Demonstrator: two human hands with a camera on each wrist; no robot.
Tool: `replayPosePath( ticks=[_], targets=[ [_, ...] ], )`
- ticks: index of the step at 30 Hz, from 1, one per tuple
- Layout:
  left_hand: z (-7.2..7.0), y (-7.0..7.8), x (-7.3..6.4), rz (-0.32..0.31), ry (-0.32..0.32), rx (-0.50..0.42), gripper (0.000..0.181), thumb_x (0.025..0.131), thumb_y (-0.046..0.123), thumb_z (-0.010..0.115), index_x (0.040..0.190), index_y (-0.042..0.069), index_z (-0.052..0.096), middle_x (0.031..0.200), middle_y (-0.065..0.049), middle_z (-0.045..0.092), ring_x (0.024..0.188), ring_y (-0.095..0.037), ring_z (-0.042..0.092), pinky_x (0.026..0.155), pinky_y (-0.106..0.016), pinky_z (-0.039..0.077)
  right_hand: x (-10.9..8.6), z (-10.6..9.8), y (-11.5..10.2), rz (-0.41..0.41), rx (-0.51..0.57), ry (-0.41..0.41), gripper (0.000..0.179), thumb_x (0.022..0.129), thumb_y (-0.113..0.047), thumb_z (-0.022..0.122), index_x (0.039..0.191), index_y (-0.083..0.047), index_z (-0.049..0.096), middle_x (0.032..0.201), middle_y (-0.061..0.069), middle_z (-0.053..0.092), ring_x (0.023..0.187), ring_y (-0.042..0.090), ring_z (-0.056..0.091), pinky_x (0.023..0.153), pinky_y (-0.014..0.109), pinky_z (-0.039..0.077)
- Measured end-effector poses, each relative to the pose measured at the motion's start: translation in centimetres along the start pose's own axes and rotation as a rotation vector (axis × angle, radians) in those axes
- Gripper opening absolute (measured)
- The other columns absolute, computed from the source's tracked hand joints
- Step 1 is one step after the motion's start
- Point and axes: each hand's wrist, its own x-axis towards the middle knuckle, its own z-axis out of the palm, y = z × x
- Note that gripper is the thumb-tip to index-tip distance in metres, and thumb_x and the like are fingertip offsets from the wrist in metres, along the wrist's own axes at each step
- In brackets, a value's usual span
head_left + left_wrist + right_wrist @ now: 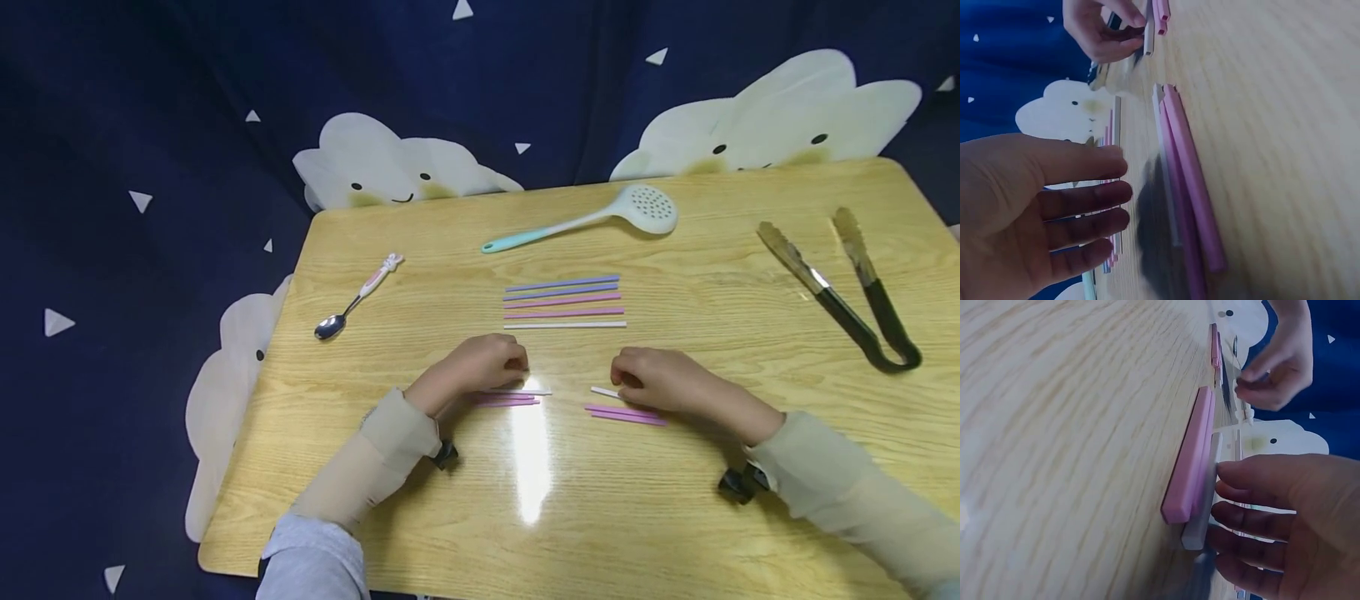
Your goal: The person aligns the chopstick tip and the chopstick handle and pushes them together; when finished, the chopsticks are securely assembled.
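Observation:
My left hand [487, 362] hovers over the left group of sticks, its fingers loosely extended and holding nothing. That group has a white stick [1168, 181] beside two pink sticks [1185, 162], lying on the wood. My right hand [660, 379] is at the right group, thumb and fingertips beside a white stick [1200, 512]; whether they touch it is unclear. Two pink sticks [1186, 469] lie along that white one. Farther back is a row of two blue sticks [562, 283], two pink sticks [562, 314] and a white stick [562, 326].
A slotted skimmer [648, 210] with a turquoise handle lies at the back of the wooden table [480, 533]. To the left is a spoon [362, 296] with a white and pink handle. Black-handled tongs [847, 312] lie spread at the right. Cloud-shaped panels [405, 162] edge the table.

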Motion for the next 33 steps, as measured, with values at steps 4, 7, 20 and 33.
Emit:
replayPosePath(
  ticks=[4, 7, 20, 33],
  targets=[
    [0.3, -0.1, -1.2, -0.017, -0.044, -0.004, 0.012, 0.086, 0.023, 0.06, 0.094, 0.015, 0.066, 0.085, 0.005, 0.057, 0.072, -0.007, 0.048, 0.064, -0.021, 0.043, 0.1, 0.1, -0.1, -0.012, -0.024, 0.001, 0.014, 0.073, -0.013, 0.066, 0.072, -0.018, 0.053, 0.069, -0.009, 0.041, 0.06, 0.004, 0.038, 0.05, 0.022, 0.034],
    [0.6, -0.1, -1.7, -0.007, -0.036, 0.008, 0.011, 0.085, 0.021, 0.061, 0.092, 0.014, 0.065, 0.084, 0.005, 0.056, 0.072, -0.007, 0.048, 0.065, -0.022, 0.043, 0.1, 0.0, -0.2, -0.016, -0.029, 0.001, 0.015, 0.074, -0.015, 0.067, 0.072, -0.018, 0.053, 0.068, -0.009, 0.041, 0.059, 0.004, 0.037, 0.05, 0.022, 0.033],
    [1.7, -0.4, -2.0, 0.064, 0.1, 0.146, 0.007, 0.085, 0.015, 0.06, 0.078, 0.013, 0.061, 0.075, 0.002, 0.054, 0.066, -0.011, 0.051, 0.057, -0.024, 0.044, 0.2, 0.0, -0.5, -0.033, -0.073, 0.01, 0.02, 0.071, -0.014, 0.068, 0.069, -0.019, 0.049, 0.067, -0.011, 0.038, 0.058, 0.003, 0.036, 0.047, 0.021, 0.031],
    [1.8, -0.6, -2.0, 0.096, 0.124, 0.144, 0.006, 0.082, 0.013, 0.061, 0.077, 0.013, 0.06, 0.075, 0.003, 0.053, 0.068, -0.011, 0.051, 0.058, -0.025, 0.045, 0.4, -0.2, -0.6, 0.028, -0.06, 0.034, 0.014, 0.075, -0.008, 0.062, 0.07, -0.018, 0.053, 0.065, -0.01, 0.046, 0.057, 0.006, 0.04, 0.047, 0.025, 0.035]
  ],
)
